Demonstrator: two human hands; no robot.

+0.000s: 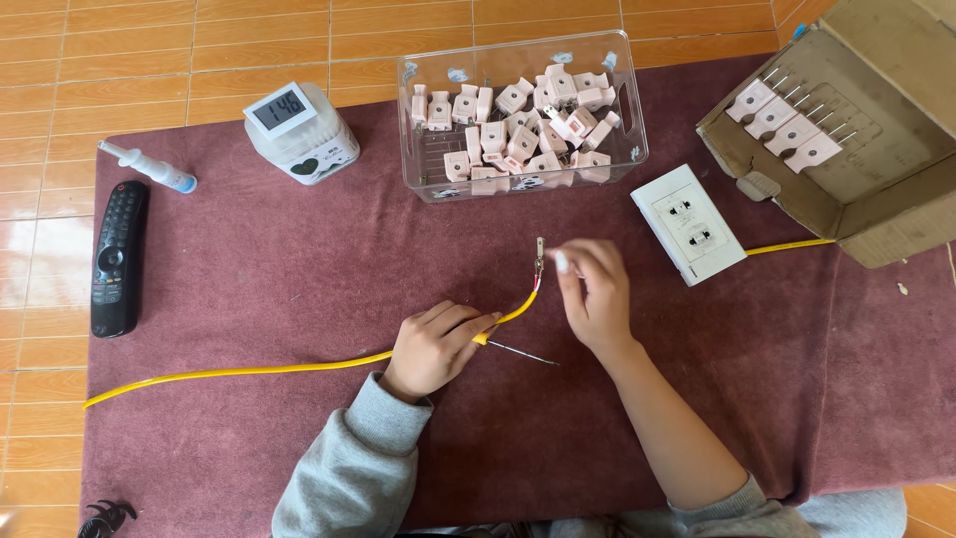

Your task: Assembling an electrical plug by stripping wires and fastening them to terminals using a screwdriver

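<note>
**Q:** Cable first: where is the yellow cable [249, 371] seen, and how is it held?

**A:** It is laid across the maroon cloth [249, 259] from the left edge toward the middle. Its stripped end is raised off the cloth. The left hand [433, 349] is clenched around the sheath just behind the split, apparently so that the end is kept steady. A red-tipped wire with a small metal terminal [540, 249] is pinched by the fingertips of the right hand [593, 299]. A second thin wire [523, 354] is left lying loose on the cloth.

**Q:** How is the surrounding room taken up?

**A:** The far edge is occupied by a clear bin of pink plug shells [523, 115]. A cardboard box [866, 149] of pronged parts is set at the right corner, and a white socket plate [689, 223] just beside it. A digital clock [299, 130], a remote control [115, 257] and a small spray bottle [149, 166] are kept well apart at the left. Bare cloth is left around both hands and toward the near edge.
</note>
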